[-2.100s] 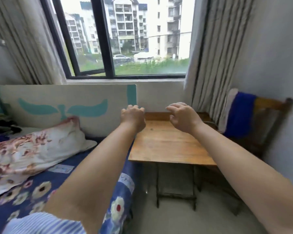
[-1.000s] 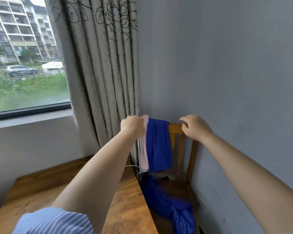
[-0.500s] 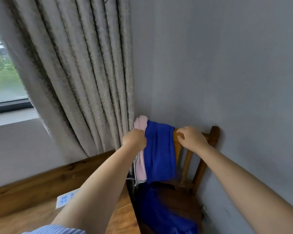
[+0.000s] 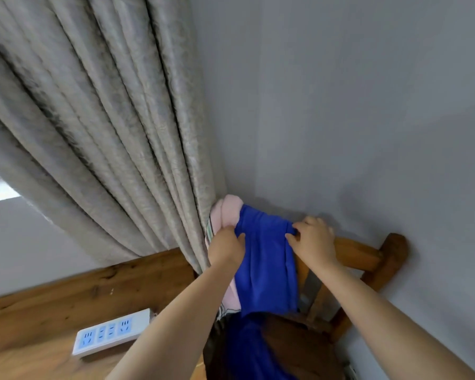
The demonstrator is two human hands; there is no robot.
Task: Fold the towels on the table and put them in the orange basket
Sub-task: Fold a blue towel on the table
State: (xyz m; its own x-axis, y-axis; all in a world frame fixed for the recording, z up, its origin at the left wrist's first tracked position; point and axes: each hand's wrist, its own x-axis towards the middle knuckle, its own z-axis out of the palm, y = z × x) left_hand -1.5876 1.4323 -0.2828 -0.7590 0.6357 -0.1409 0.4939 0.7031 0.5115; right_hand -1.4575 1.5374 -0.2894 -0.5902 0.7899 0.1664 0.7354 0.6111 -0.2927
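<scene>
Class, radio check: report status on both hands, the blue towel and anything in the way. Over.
Both hands, left hand and right hand, pinching blue towel draped on chair back. Pink towel beside it; curtain crowding left.

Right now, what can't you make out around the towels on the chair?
- Orange basket: nowhere in the head view.
- Pink towel: mostly hidden by the blue towel and the left hand.
- Blue towel's lower part: blurred, cut off by the bottom edge.
- Right hand: its fingers curl into the cloth; tips hidden.
- Chair seat: dark, largely covered.
</scene>
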